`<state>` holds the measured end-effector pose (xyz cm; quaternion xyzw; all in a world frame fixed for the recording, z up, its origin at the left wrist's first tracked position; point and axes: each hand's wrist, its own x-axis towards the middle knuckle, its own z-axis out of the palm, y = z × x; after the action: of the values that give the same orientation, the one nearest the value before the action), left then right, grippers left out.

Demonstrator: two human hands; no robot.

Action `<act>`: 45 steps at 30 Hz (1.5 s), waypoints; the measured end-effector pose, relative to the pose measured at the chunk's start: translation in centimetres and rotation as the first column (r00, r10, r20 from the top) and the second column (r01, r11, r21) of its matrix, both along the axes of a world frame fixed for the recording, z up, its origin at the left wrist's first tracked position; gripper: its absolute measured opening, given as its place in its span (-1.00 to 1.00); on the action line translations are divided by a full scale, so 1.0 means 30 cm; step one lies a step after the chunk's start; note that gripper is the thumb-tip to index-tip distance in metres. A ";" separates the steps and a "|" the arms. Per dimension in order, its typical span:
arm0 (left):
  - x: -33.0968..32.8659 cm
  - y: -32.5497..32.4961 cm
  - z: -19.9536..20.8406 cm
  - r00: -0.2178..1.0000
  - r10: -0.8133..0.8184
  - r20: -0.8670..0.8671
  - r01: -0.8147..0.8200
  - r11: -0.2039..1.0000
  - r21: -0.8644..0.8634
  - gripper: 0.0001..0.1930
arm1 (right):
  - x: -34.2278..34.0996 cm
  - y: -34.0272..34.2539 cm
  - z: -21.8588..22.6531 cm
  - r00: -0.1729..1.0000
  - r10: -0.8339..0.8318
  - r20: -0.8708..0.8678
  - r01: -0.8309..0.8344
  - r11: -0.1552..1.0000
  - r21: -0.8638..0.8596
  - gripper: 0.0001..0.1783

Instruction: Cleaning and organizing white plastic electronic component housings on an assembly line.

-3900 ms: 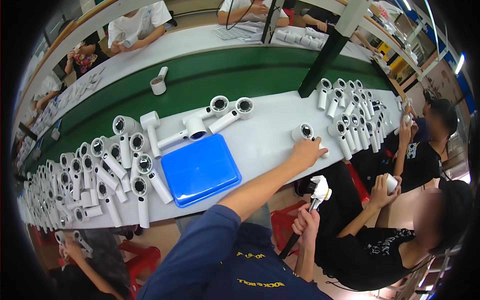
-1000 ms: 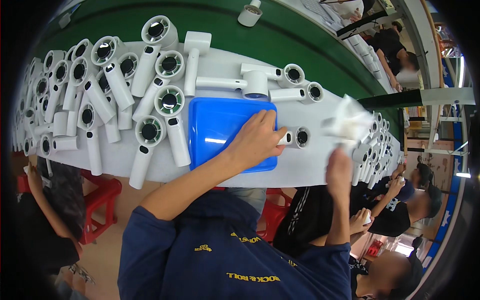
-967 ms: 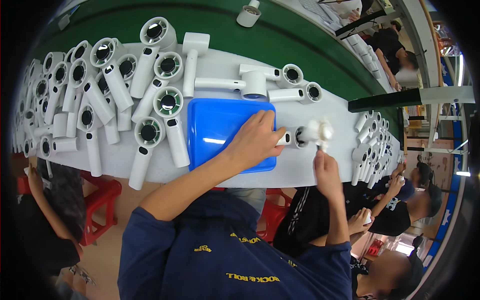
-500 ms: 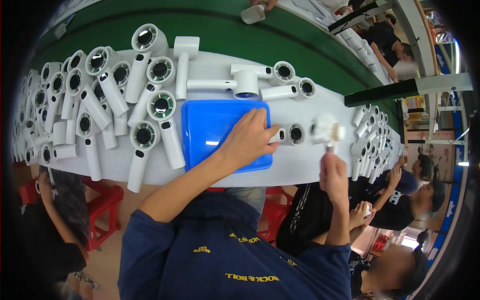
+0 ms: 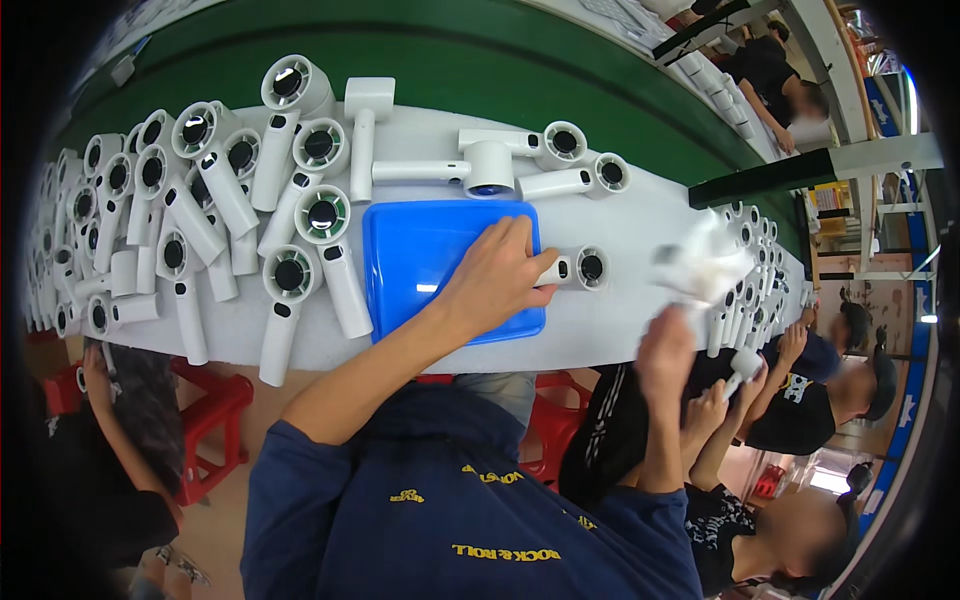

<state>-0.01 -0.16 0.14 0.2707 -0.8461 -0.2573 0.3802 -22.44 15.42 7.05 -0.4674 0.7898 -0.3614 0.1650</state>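
My left hand (image 5: 505,265) is closed around the handle of a white handheld fan (image 5: 592,268) at the right side of a shallow blue tray (image 5: 400,270). The fan's round head points right, its dark hub facing up; most of the handle is hidden under my fingers. My right hand (image 5: 668,345), smeared by motion, is raised at the table's right front and grips another white handheld fan (image 5: 712,262) by its handle. That fan's head is blurred, so its details do not show.
Many white handheld fans (image 5: 290,275) crowd the table's left, several lie behind the tray, and more (image 5: 745,290) are heaped at the right. A green surface (image 5: 420,60) runs beyond. Co-workers sit at right, one holding a white fan (image 5: 742,368); a red stool (image 5: 215,425) stands left.
My right hand has swung its fan a little to the right and turned it. My left hand and the tray have stayed put. A co-worker's white fan at right has come up into clearer view.
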 end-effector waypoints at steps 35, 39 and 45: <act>0.097 0.153 0.171 0.897 -0.267 -0.351 0.328 0.936 0.126 -0.45 | 0.301 0.096 0.134 0.498 0.475 0.725 0.001 0.836 -0.548 -0.33; 0.120 0.161 0.193 0.900 -0.263 -0.347 0.299 0.953 0.055 -0.44 | 0.311 0.101 0.143 0.495 0.507 0.706 -0.025 0.820 -0.572 -0.34; 0.203 0.231 0.194 0.869 -0.375 -0.324 0.437 0.888 0.142 -0.42 | 0.256 0.137 0.041 0.549 0.383 0.743 0.050 0.872 -0.487 -0.43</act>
<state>6.08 6.77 5.96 0.0841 -0.7878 -0.4562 0.4053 -14.76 19.53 8.28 -0.3448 0.4633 -0.6918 0.4334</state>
